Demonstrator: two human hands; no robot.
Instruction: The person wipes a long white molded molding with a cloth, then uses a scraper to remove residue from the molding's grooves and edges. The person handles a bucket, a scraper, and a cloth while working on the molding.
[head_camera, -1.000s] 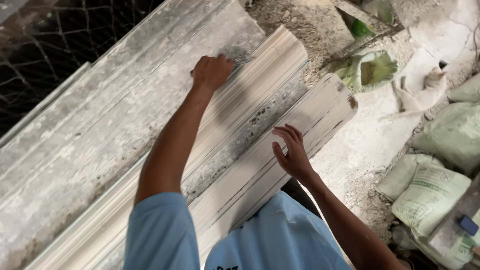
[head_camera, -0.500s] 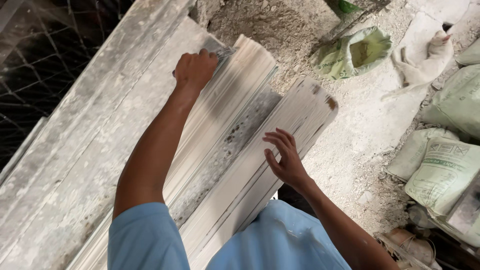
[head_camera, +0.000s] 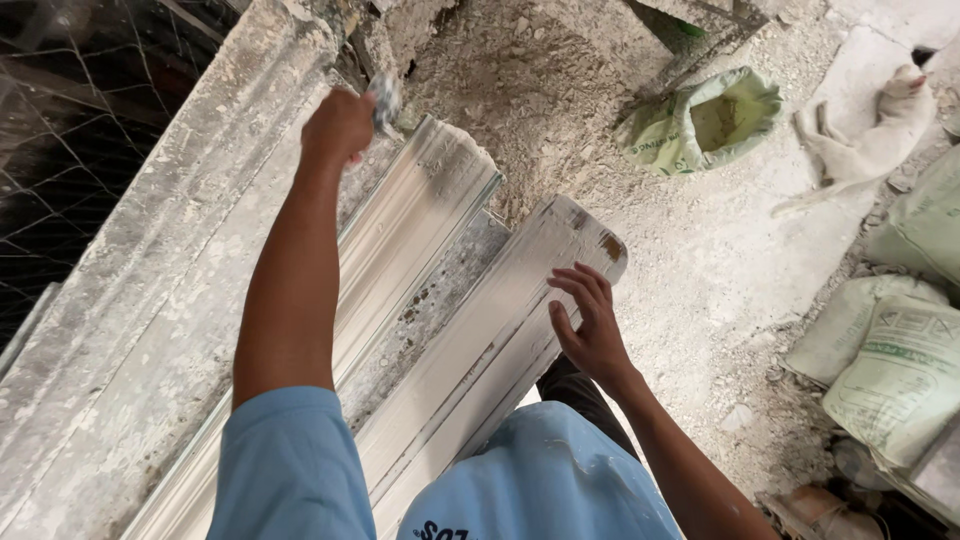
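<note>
We see even, bright daylight from above, no hard shadows. Pale dusty ground (head_camera: 720, 250) upper right runs near washed-out. Dark corner behind the wire mesh (head_camera: 90, 130) upper left. Left hand (head_camera: 340, 125) smeared by motion blur; right hand (head_camera: 590, 325) fairly sharp. Slight wide-angle stretch at the edges.

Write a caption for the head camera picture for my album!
Left hand rubs a small grey pad on long white moulded strips; right hand steadies one.
</note>
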